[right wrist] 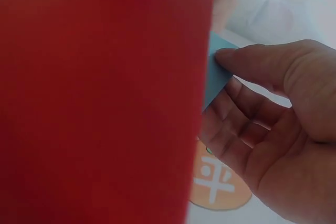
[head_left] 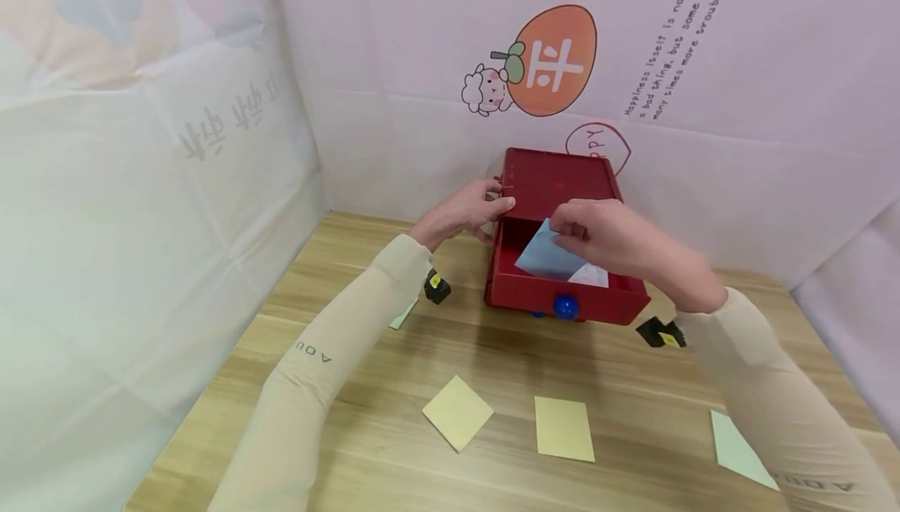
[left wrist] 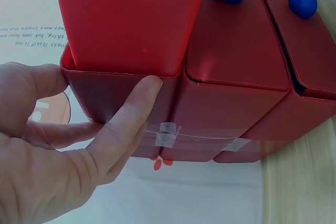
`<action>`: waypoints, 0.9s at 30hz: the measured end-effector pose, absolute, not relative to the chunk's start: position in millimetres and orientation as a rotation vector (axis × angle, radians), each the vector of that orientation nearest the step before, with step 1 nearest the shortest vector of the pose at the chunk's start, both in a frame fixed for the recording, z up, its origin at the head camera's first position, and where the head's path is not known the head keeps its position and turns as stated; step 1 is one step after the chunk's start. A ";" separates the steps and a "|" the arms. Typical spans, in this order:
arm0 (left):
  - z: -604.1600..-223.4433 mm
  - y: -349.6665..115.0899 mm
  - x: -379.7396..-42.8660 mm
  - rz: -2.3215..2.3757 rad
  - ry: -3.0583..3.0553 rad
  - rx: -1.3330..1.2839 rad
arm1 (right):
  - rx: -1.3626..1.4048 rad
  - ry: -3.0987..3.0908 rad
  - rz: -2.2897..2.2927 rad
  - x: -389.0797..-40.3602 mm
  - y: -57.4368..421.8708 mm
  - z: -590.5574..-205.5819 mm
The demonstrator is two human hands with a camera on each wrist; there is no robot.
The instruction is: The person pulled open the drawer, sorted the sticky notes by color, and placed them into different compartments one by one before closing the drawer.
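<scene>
My left hand (head_left: 469, 211) rests against the left side of a red drawer cabinet (head_left: 558, 180). In the left wrist view, its extended fingers (left wrist: 128, 111) touch the cabinet's side by the top drawer (left wrist: 131, 19), which is pulled out. Over that drawer, my right hand (head_left: 608, 238) pinches the corner of a light blue sticky note (head_left: 551, 252) between thumb and fingers. The note hangs tilted, its lower part inside the drawer. A whitish paper (head_left: 591, 275) lies in the drawer below it. In the right wrist view, the red drawer front hides most of the blue note (right wrist: 215, 72).
Two yellow sticky notes (head_left: 458, 413) (head_left: 564, 428) lie on the wooden table (head_left: 380, 449). Pale green notes lie by the left forearm (head_left: 403, 315) and right forearm (head_left: 740, 449), partly covered. A printed cloth (head_left: 408, 43) hangs behind the cabinet. Lower drawers have blue knobs (left wrist: 303, 2).
</scene>
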State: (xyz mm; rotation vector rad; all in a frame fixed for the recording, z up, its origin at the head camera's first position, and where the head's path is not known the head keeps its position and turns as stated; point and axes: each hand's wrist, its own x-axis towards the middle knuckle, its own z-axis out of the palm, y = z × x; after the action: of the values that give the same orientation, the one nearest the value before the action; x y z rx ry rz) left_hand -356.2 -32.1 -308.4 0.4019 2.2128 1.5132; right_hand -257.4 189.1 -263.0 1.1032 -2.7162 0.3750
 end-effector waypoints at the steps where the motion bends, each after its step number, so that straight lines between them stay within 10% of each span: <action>1: -308.4 -32.1 -356.2 1.522 2.206 0.405 | 1.114 -2.722 0.389 -258.0 187.1 -264.5; 27: -310.6 -32.1 -355.3 1.538 2.214 0.438 | 1.088 -2.838 0.390 -266.2 158.7 -284.4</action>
State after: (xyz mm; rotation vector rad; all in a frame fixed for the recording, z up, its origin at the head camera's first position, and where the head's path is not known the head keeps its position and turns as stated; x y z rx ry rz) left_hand -355.3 -32.1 -310.6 0.4383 2.2143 1.5384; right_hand -266.2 158.7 -284.4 1.0879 -2.8378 0.3904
